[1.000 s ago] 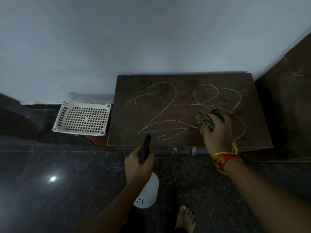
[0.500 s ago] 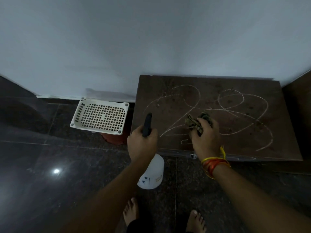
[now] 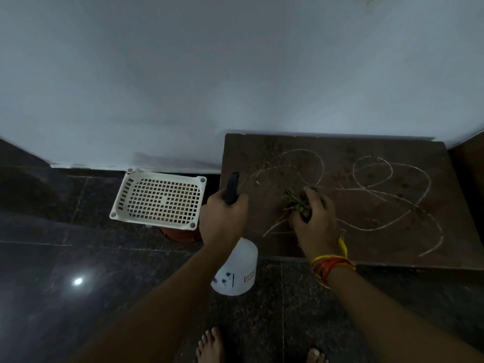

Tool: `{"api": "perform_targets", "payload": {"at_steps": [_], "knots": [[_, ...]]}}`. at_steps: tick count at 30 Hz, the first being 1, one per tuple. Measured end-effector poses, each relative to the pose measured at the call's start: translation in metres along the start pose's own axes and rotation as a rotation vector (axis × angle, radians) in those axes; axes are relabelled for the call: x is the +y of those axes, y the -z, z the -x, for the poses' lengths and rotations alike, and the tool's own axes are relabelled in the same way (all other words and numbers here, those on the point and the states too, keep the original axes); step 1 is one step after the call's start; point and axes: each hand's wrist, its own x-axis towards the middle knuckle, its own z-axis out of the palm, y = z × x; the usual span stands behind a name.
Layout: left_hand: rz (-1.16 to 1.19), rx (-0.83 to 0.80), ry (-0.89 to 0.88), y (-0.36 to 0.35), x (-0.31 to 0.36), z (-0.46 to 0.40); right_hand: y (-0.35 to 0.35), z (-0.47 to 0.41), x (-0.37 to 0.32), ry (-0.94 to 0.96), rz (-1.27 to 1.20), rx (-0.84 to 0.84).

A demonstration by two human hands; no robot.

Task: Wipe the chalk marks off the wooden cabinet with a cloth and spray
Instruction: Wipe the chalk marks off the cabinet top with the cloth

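Observation:
A low dark wooden cabinet [image 3: 392, 247] stands against the white wall, its top covered with looping white chalk marks [image 3: 372, 176] and damp spots. My right hand [image 3: 314, 224] presses a crumpled olive cloth [image 3: 296, 203] onto the left half of the top, over the chalk lines. My left hand [image 3: 222, 218] grips a white spray bottle [image 3: 235, 271] by its black trigger head, which points toward the cabinet's left edge. The bottle hangs over the floor just in front of the cabinet.
A white perforated plastic basket [image 3: 159, 200] sits upside down on a reddish object [image 3: 180, 234], left of the cabinet by the wall. The floor is dark polished stone. My bare feet [image 3: 209, 347] show at the bottom. A dark wooden panel [image 3: 471, 163] stands at the right.
My right hand has dragged the cloth leftward across the top, from the right-hand loops to the left half. The spray bottle has risen nearer the cabinet's left edge. The view shifted left.

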Motion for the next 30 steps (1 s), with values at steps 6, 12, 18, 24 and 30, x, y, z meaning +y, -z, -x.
{"api": "perform_targets", "payload": {"at_steps": [6,12,18,24,30], "knots": [[0.003,-0.046,0.018,0.012,-0.015,-0.018,-0.053,0.029,0.017,0.158,0.382,-0.235],[0.020,-0.111,0.008,0.020,-0.022,-0.040,-0.098,-0.003,-0.014,0.314,0.478,-0.208],[-0.032,-0.112,0.019,0.018,-0.018,-0.067,-0.125,-0.083,-0.041,0.289,0.551,-0.158],[-0.029,-0.110,0.049,0.022,-0.006,-0.084,-0.120,-0.070,-0.047,0.294,0.505,-0.193],[-0.049,-0.087,0.092,0.028,-0.003,-0.086,-0.110,0.026,-0.030,0.342,0.534,-0.306]]}}
